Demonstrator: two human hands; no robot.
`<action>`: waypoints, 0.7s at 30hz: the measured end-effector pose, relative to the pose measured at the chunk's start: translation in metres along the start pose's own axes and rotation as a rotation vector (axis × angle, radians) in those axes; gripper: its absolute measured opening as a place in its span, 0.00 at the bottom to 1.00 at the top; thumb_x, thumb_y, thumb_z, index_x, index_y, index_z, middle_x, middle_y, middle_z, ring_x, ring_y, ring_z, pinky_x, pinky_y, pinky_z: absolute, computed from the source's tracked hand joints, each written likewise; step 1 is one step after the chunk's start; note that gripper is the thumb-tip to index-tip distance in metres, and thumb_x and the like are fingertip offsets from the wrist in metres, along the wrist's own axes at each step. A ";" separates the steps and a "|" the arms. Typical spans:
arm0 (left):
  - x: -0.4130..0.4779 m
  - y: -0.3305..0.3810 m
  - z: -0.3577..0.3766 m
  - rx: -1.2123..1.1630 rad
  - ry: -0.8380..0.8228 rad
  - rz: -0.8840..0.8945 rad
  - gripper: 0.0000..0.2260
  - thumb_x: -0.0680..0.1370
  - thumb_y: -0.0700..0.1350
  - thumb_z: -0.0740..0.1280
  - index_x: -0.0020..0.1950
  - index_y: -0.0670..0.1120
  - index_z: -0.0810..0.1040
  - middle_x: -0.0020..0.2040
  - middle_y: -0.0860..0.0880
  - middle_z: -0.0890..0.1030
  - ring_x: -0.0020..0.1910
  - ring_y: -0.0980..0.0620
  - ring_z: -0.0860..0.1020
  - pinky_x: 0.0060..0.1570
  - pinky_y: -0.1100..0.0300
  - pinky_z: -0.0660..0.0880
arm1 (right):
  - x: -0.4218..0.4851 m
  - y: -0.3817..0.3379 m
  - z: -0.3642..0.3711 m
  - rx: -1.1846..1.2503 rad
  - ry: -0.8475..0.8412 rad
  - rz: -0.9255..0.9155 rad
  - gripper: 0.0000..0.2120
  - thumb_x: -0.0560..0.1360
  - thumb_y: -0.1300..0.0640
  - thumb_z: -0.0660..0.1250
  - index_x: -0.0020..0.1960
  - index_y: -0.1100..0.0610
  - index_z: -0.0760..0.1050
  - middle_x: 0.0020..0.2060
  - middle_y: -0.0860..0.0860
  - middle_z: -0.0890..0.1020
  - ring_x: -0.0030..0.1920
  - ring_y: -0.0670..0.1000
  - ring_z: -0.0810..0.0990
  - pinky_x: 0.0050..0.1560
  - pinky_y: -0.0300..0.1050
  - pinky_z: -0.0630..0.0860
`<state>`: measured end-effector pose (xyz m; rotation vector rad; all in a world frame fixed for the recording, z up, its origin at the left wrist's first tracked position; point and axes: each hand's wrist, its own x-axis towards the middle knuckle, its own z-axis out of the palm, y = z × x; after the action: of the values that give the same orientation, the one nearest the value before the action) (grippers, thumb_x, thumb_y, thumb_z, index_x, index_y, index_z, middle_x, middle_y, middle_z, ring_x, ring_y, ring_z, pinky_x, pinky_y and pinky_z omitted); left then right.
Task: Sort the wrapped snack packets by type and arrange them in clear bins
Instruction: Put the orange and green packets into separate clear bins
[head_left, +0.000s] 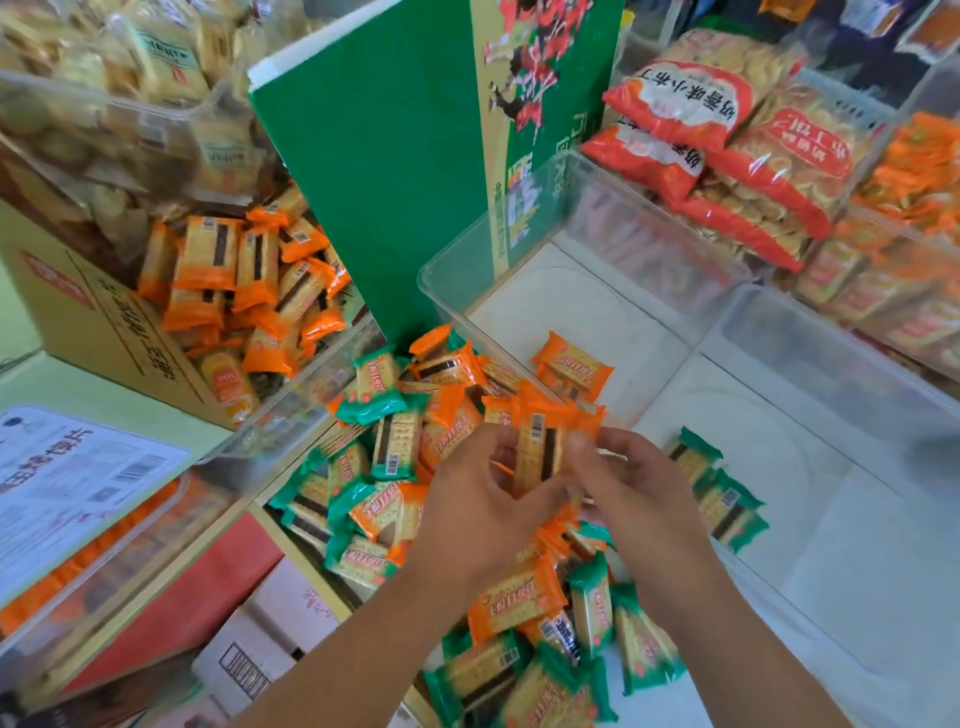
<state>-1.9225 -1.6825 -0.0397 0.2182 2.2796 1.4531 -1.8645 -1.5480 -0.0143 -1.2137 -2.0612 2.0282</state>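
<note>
sorting by colour looks to be the step in hand: an orange packet (540, 457) is held up between both hands just above the mixed pile (395, 467) of orange and green wrappers. we judge it belongs with the few sorted orange packets (571, 366) lying in the far clear bin (493, 215), while the green packets (727, 506) sit in the near clear bin (857, 519) to the right. to do this well we would check the wrapper colour before letting go, since the two kinds show the same biscuit and dark stripe and differ only in the film. we would square up whatever is gathered so it goes over the bin's rim as one bundle, carry it clear of the wall rather than toss it, and lay it flat beside the others so rows can build. the crinkly film is likely slippery, so a firm pinch near the sealed ends should serve better than a squeeze on the biscuit. as for the grip, the left hand (478, 509) has its fingers curled round the packet's left side, and the right hand (639, 499) pinches its right edge with thumb and fingertips; neither grip is spread wide. whether one packet or a small stack is held we cannot tell, as fingers and blur hide the edges.
</note>
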 end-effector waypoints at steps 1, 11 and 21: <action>-0.002 0.003 0.001 0.008 -0.022 0.044 0.17 0.70 0.58 0.80 0.54 0.59 0.79 0.47 0.60 0.82 0.41 0.57 0.82 0.38 0.56 0.81 | 0.001 -0.003 -0.001 -0.013 -0.006 -0.006 0.12 0.75 0.45 0.74 0.56 0.47 0.80 0.42 0.47 0.87 0.43 0.47 0.87 0.43 0.44 0.81; 0.049 -0.031 -0.007 0.287 -0.050 -0.175 0.33 0.76 0.66 0.69 0.75 0.49 0.71 0.62 0.52 0.80 0.57 0.54 0.77 0.49 0.59 0.75 | 0.100 -0.049 -0.029 -0.402 0.230 -0.230 0.15 0.72 0.41 0.75 0.53 0.45 0.76 0.40 0.44 0.84 0.39 0.44 0.83 0.40 0.45 0.78; 0.077 -0.028 0.011 0.181 0.032 -0.362 0.37 0.73 0.59 0.74 0.78 0.51 0.66 0.61 0.52 0.78 0.51 0.48 0.82 0.50 0.46 0.83 | 0.130 -0.033 -0.019 -0.759 0.035 -0.195 0.13 0.77 0.44 0.68 0.61 0.44 0.78 0.53 0.44 0.83 0.55 0.49 0.81 0.58 0.52 0.78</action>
<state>-1.9838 -1.6586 -0.0887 -0.1606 2.3264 1.0762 -1.9627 -1.4609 -0.0480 -1.0094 -2.9019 1.1420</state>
